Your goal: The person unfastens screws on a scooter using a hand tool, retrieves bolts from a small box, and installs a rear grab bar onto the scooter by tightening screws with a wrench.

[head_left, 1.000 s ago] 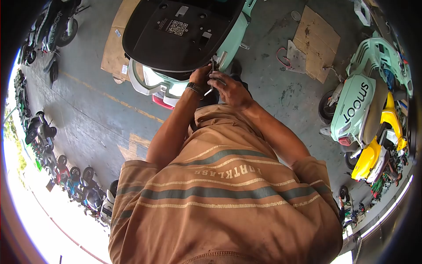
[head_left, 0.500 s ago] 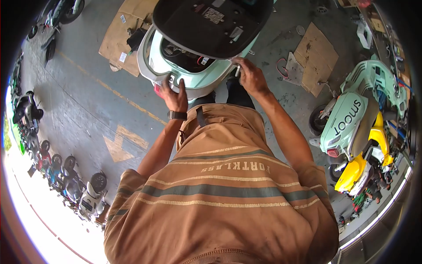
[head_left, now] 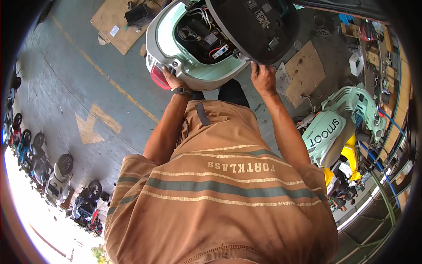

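Note:
A mint-green scooter body [head_left: 200, 72] stands in front of me with its black seat [head_left: 263, 37] tipped up, the underside facing me. Within the open compartment [head_left: 193, 33] are cables, a black box and a small white-and-blue part. My left hand [head_left: 174, 80] grips the pale grab rail [head_left: 187, 82] at the rear, beside the red tail light [head_left: 158, 78]; its lower fingers are hidden. With fingers curled, my right hand [head_left: 263, 80] pinches the lower edge of the raised seat near the body's right side.
Cardboard sheets lie on the floor at left [head_left: 110, 26] and right [head_left: 307, 70], the left one bearing a black box [head_left: 139, 16]. Another mint scooter [head_left: 327, 132] stands at right near a yellow one [head_left: 351, 154]. Parked motorbikes [head_left: 57, 178] line the left; shelving [head_left: 398, 88] runs along the right.
The seat now sits further right, exposing more of the compartment. My right hand has moved right with its edge, while my left hand stays by the tail light. The camera view has turned.

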Demonstrator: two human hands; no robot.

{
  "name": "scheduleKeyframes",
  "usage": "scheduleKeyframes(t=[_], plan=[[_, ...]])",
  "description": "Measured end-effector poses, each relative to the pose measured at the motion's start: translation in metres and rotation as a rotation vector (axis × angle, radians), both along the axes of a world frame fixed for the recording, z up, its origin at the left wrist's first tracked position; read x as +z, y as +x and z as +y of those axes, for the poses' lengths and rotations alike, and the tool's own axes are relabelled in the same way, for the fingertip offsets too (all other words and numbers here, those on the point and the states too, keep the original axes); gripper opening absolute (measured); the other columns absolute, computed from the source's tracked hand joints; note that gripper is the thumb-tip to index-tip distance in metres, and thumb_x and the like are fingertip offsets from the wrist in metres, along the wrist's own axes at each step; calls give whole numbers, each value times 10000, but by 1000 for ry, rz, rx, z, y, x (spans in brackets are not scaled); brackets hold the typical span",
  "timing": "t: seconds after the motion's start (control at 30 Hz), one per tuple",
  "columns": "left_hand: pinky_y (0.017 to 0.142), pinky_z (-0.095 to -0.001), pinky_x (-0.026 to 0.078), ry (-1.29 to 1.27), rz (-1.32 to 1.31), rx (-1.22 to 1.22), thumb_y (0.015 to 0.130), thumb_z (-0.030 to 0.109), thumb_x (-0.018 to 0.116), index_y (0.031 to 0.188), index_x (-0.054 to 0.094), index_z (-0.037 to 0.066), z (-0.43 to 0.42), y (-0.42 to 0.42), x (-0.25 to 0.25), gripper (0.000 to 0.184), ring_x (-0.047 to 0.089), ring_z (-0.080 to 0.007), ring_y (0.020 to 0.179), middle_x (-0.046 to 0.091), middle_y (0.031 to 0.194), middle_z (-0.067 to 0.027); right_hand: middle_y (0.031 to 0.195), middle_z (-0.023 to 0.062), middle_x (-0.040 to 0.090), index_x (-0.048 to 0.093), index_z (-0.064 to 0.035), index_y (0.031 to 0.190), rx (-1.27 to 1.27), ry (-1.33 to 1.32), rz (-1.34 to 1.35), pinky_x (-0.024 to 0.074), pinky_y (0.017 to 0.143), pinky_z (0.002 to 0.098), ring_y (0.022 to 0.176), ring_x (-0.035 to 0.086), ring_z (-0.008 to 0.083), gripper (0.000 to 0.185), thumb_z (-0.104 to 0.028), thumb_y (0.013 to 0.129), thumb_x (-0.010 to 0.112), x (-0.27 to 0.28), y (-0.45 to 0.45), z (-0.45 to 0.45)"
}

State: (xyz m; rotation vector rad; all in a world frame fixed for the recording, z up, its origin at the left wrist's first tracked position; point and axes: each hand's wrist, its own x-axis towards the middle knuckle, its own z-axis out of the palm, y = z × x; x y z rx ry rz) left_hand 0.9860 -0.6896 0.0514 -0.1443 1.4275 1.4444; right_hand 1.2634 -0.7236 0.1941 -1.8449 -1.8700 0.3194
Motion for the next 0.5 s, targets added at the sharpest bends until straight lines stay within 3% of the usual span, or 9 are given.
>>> scheduleKeyframes(t=[0.07,0.13,0.23,0.37,0.43,0.5], plan=[[916,-398,466,-14,-95,-8,942,443,397,1267,512,60,6,5,20,515,591,-267,1033,597,1180,-112,889,218,651,589,-13,1020,-28,98,-48,538,657,448,795,629,418,190,-99,853,619,1,2,11],[903,-394,474,-86,130,-44,938,442,413,1261,512,49,7,11,32,518,595,-267,1019,597,1169,-122,913,208,662,618,-6,1002,-52,95,-42,536,679,432,821,640,403,210,-157,858,642,-1,3,12],[921,-382,461,-33,-41,-48,936,442,423,1297,492,43,5,5,17,542,583,-256,1045,581,1206,-119,921,189,680,645,3,992,-79,107,-67,538,693,408,832,658,376,284,-233,840,695,-2,8,13],[966,-354,420,-117,-30,-29,936,439,423,1323,473,34,12,16,59,562,555,-236,1094,556,1249,-102,896,185,682,640,5,980,-140,109,-93,543,662,406,810,664,371,283,-232,838,698,0,1,13],[940,-361,431,-116,18,-20,936,397,434,1256,520,42,4,6,12,485,552,-233,1078,558,1210,-96,896,186,681,635,6,980,-166,88,-98,544,653,405,810,665,370,283,-232,840,695,1,-3,12],[921,-348,436,-95,260,-205,935,424,414,1288,513,52,-4,-6,-36,522,565,-221,1043,573,1200,-92,890,188,678,627,-4,978,-262,-11,-28,545,639,404,802,665,368,270,-228,843,693,0,-4,9]])
